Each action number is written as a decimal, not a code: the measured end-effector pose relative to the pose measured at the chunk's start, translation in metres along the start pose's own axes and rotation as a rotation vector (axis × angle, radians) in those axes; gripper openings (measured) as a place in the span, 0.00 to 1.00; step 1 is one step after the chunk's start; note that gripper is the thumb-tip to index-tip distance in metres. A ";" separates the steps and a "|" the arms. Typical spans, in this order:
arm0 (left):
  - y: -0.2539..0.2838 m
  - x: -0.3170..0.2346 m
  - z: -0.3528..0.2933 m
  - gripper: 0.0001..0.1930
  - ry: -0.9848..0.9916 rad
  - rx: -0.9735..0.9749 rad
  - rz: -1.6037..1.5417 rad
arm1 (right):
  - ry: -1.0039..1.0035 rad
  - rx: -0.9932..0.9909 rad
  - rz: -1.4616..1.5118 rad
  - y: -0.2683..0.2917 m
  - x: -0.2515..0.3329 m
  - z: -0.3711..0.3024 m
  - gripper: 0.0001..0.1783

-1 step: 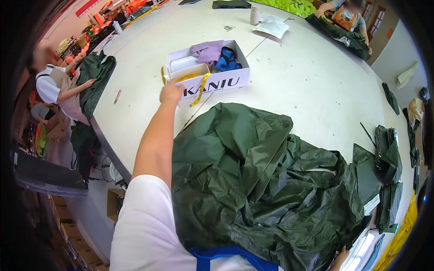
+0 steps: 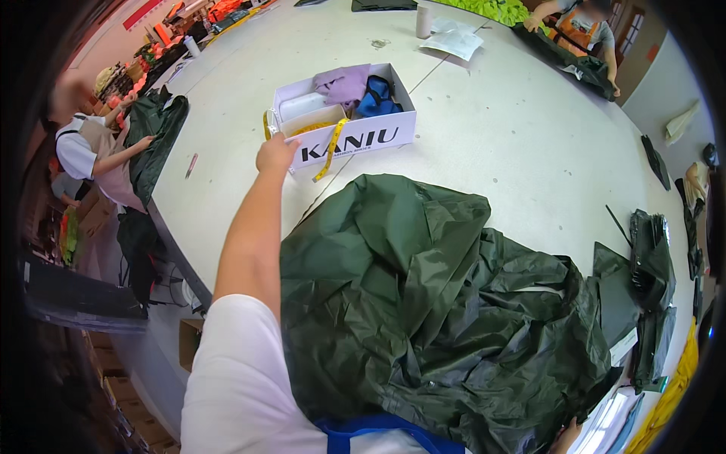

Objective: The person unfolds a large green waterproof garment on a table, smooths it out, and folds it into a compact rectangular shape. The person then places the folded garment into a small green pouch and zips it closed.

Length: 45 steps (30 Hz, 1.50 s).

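Along the near edge of the pale desk (image 2: 503,136) come a blue apron (image 2: 370,435) and, on its left, a white sleeve (image 2: 234,371). At the near right, the right hand (image 2: 567,436) is only partly in view, beside the lower right edge of a dark green garment (image 2: 431,310); whether its grip is open or closed on the cloth, I cannot tell. The garment lies crumpled in deep, shiny folds across the near middle of the desk, under and to the right of the outstretched left forearm.

To the right of the garment are a yellow cloth (image 2: 673,401) and, a little farther, dark plastic-wrapped packets (image 2: 652,265).

Beyond the garment's far left side, the left hand (image 2: 276,153) has its grip closed on the near left corner of a white box (image 2: 407,129), thumb toward the front wall. A yellow tape measure (image 2: 331,151) hangs over that front wall; inside the box, a lilac cloth (image 2: 344,82) lies left of a blue bundle (image 2: 378,97).

Left of the box, near the desk's edge, lies a slim pen-like object (image 2: 191,166); past it, a co-worker (image 2: 76,151) holds dark green fabric.

Farther off stand a pale cylinder (image 2: 423,23) and, just right of it, white sheets (image 2: 457,39). At the far right, another co-worker (image 2: 578,34) handles a dark green piece.
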<state>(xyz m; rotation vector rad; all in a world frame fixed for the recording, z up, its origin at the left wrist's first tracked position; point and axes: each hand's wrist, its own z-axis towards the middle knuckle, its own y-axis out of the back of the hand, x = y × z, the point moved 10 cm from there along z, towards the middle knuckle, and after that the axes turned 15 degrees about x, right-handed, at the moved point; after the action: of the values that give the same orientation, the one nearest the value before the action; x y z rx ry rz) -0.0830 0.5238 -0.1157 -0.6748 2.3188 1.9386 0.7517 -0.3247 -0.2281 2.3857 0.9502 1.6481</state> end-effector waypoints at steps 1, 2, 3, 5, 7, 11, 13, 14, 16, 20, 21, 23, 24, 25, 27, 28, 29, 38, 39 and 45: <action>0.004 -0.012 0.002 0.24 -0.004 -0.003 0.033 | -0.028 -0.008 -0.007 -0.001 -0.007 -0.003 0.15; 0.007 -0.021 0.005 0.24 -0.011 -0.008 0.063 | -0.050 -0.009 -0.020 -0.008 -0.007 -0.007 0.15; 0.008 -0.031 0.009 0.24 -0.005 -0.014 0.080 | -0.068 -0.015 -0.022 -0.017 -0.007 -0.010 0.15; 0.007 -0.055 0.021 0.25 0.001 -0.030 0.095 | -0.083 -0.018 -0.036 -0.030 0.001 -0.013 0.16; 0.004 -0.066 0.042 0.24 -0.028 -0.086 0.095 | -0.101 -0.008 -0.043 -0.035 -0.003 -0.015 0.16; -0.012 -0.080 0.092 0.29 -0.229 -0.111 -0.196 | -0.116 0.001 -0.072 -0.038 0.002 -0.024 0.17; -0.019 -0.087 0.088 0.36 -0.319 -0.110 -0.260 | -0.134 -0.006 -0.073 -0.039 0.001 -0.032 0.17; -0.020 -0.096 0.077 0.40 -0.335 -0.096 -0.232 | -0.146 -0.021 -0.058 -0.038 0.000 -0.040 0.18; -0.021 -0.093 0.037 0.40 -0.350 -0.156 -0.107 | -0.160 -0.034 -0.014 -0.039 0.006 -0.049 0.18; -0.088 -0.132 -0.065 0.34 -0.713 0.286 -0.233 | 0.011 0.041 -0.170 -0.018 0.017 -0.012 0.23; -0.092 -0.162 -0.095 0.35 -0.874 0.253 -0.110 | -0.002 0.049 -0.185 -0.032 0.038 -0.028 0.24; -0.124 -0.217 -0.122 0.38 -0.877 0.237 -0.015 | 0.016 -0.036 -0.172 -0.019 0.036 -0.039 0.21; -0.137 -0.233 -0.122 0.36 -0.817 0.180 0.077 | 0.008 -0.006 -0.185 -0.020 0.035 -0.039 0.19; -0.160 -0.236 -0.112 0.35 -0.770 0.325 0.201 | 0.016 -0.008 -0.213 -0.030 0.043 -0.040 0.16; -0.193 -0.228 -0.096 0.32 -0.656 0.609 0.435 | -0.001 0.035 -0.240 -0.033 0.055 -0.035 0.13; -0.193 -0.224 -0.095 0.22 -0.716 0.648 0.418 | -0.022 0.045 -0.235 -0.035 0.064 -0.035 0.13; -0.181 -0.228 -0.101 0.20 -0.783 0.709 0.192 | -0.031 0.051 -0.174 -0.016 0.056 -0.032 0.12; 0.044 0.010 -0.023 0.25 -0.308 0.038 -0.674 | 0.211 0.081 0.738 0.069 0.036 0.014 0.25; 0.025 0.044 -0.033 0.27 -0.258 0.086 -0.588 | 0.179 0.148 0.639 0.039 0.052 -0.008 0.26; -0.073 0.256 -0.201 0.44 0.066 0.373 -0.417 | -0.330 -0.187 0.092 0.076 -0.102 -0.110 0.21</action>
<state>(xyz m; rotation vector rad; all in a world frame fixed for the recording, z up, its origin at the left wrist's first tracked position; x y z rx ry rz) -0.2403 0.2488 -0.2187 -1.0807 2.2500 1.2865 0.6663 -0.4696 -0.2353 2.4932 0.6116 1.2471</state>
